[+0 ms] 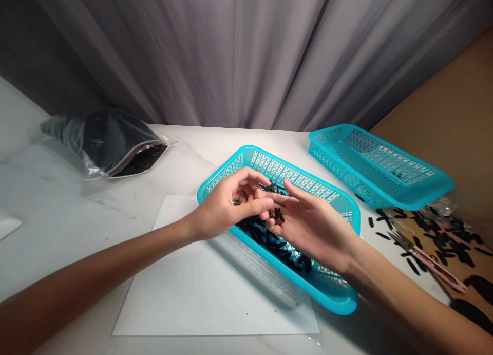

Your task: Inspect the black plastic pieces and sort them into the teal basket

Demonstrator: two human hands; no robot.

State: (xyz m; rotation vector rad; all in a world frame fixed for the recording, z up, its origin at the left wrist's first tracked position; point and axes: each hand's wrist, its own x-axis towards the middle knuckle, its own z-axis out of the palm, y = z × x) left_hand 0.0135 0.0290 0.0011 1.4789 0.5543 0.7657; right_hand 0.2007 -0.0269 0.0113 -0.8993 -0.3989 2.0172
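Note:
My left hand (231, 207) and my right hand (311, 226) meet above a turquoise plastic basket (277, 169), their fingertips nearly touching. Small black plastic pieces (265, 237) lie heaped in the basket. My left fingers curl around a small black piece (235, 202). Another small black piece (278, 216) sits at the fingertips of my right hand, which seems to pinch it. Both hands hide the middle of the basket.
A second turquoise basket (379, 165) stands at the back right. Loose black pieces and pink-handled snips (427, 260) lie on brown cardboard (462, 88) to the right. A zip bag of black material (111, 144) lies back left. A white sheet (185, 293) lies under the near basket.

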